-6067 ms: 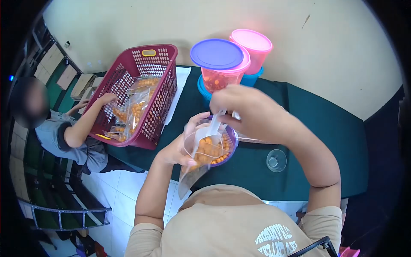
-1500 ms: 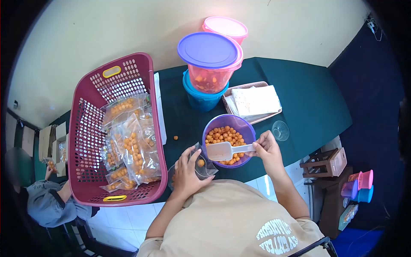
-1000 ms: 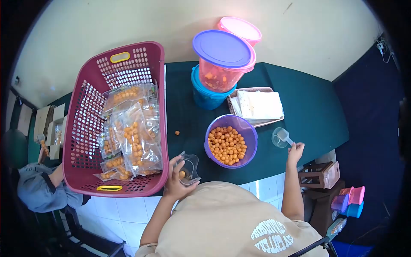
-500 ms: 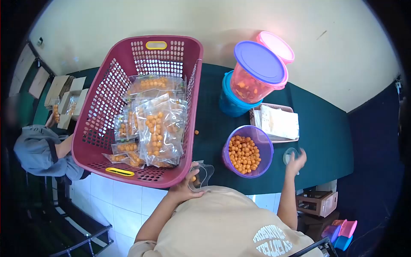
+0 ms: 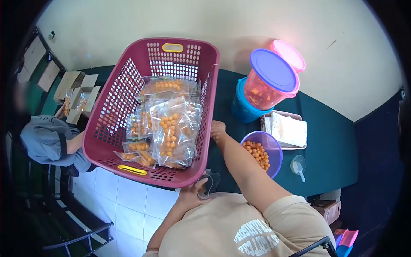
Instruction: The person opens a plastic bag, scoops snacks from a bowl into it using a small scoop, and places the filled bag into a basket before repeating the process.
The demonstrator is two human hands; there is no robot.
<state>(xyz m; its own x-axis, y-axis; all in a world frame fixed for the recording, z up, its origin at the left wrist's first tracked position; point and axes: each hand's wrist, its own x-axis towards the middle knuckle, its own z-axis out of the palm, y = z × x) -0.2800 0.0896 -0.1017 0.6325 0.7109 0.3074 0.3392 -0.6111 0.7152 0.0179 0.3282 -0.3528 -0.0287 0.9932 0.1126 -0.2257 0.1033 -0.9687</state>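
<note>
My left hand (image 5: 192, 195) is closed on a clear plastic bag (image 5: 210, 183) at the table's front edge, just below the basket's near right corner. Across the table reaches my right arm, and my right hand (image 5: 218, 130) is against the right side of the maroon basket (image 5: 209, 94). Its fingers are curled and partly hidden, so what they hold cannot be made out. Filled bags of orange ball snacks (image 5: 170, 135) lie piled in the basket. Right of my forearm stands a purple tub (image 5: 278, 156) of loose orange snack balls (image 5: 258, 156), partly covered by the arm.
A clear scoop (image 5: 298, 165) lies right of the tub. Behind are a tray of white packets (image 5: 289, 129), a teal container (image 5: 246, 107) and a pink tub with a purple lid (image 5: 274, 70). At left, another person (image 5: 53, 139) is beside an open carton (image 5: 84, 96).
My right hand has let go of the scoop and swung left across the tub to the basket's side. The loose ball seen there is now hidden. My left hand keeps the bag.
</note>
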